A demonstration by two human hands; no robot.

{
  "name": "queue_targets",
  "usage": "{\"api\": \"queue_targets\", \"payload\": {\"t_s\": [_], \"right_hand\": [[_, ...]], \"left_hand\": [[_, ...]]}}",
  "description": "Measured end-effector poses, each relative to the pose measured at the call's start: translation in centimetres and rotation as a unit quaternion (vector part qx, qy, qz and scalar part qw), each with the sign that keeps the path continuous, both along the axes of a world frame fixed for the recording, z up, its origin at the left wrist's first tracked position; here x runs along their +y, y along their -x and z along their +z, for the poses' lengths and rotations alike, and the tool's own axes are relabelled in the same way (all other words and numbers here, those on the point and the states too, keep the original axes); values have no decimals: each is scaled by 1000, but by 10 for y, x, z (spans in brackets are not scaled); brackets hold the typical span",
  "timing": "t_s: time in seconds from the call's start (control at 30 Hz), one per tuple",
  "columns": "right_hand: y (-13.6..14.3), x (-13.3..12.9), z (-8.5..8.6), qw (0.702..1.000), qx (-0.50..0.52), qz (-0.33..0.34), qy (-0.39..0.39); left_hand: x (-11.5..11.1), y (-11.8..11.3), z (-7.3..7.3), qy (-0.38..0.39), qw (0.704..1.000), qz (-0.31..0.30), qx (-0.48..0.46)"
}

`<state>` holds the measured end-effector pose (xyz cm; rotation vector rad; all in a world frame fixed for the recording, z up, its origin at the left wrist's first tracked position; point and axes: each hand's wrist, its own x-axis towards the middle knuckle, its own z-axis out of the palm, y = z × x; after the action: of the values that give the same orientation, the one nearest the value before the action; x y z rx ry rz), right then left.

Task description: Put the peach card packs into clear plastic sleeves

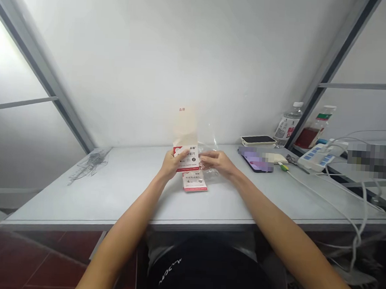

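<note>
My left hand (171,164) is closed on a red-and-white ruler-set packet (191,165), its thumb across the printed front. A pale cream flap (185,120) stands up from the packet's top. At the packet's right side, my right hand (220,162) pinches clear plastic (213,177) that looks like a thin bag. Its fingertips are partly hidden, and whether the plastic is joined to the packet I cannot tell. Just below on the desk lies a second, similar red-and-white packet (195,184), partly covered by the held one.
On the grey desk (128,188), a tangled dark mesh (92,164) lies to the left. To the right are a phone (255,160), a white-edged device (258,141), a water bottle (288,124), a bottle of red liquid (314,128), a power strip (319,155) and white cables (326,203).
</note>
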<state>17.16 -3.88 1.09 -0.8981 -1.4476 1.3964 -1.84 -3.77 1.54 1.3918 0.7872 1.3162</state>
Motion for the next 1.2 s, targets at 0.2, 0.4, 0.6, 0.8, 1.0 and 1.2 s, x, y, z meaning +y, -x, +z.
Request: {"api": "queue_targets", "payload": {"t_s": [0.2,0.4,0.6,0.8,1.0,1.2], "right_hand": [[2,1,-3,996,-59,-57,23],[6,1,-3,994,-44,-86,-41],[8,-1,-4,994,39,-98,-18],[7,-2,-3,995,48,-82,13],[5,3,-6,994,34,-106,16],[5,2,-5,992,1,-125,13]], "left_hand": [[-1,2,1,-1,999,9,36],[0,0,3,-10,997,65,39],[2,-3,1,-17,994,102,43],[6,0,-1,4,993,105,44],[8,3,-3,6,994,92,54],[5,6,2,8,998,49,44]]}}
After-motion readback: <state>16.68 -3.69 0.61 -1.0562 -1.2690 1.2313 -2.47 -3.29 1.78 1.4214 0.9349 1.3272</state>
